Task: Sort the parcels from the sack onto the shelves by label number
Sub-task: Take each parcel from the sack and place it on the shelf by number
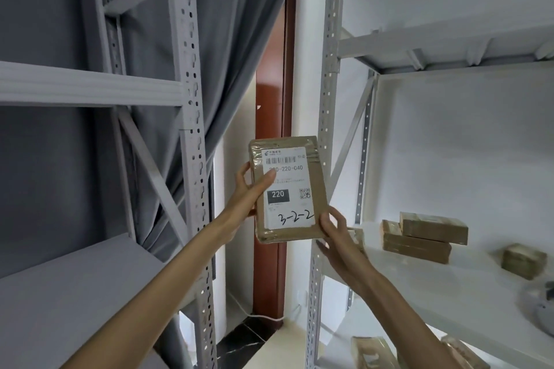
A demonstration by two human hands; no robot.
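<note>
I hold a flat brown parcel [292, 177] upright in front of me, between two white metal racks. Its white label shows a barcode, "220" in a dark box and a handwritten "3-2-2". My left hand [250, 192] grips its left edge, thumb lying across the label. My right hand [335, 229] holds its lower right corner. The right rack's shelf [449, 284] carries two stacked brown parcels [419, 237] and a smaller one [523, 260]. The sack is out of view.
The left rack has a grey shelf [75, 293] at waist height and a crossbeam [90, 88] above. A grey curtain [233, 54] and a brown door frame [269, 117] stand behind the gap. More parcels [371, 350] lie on the right rack's lower level.
</note>
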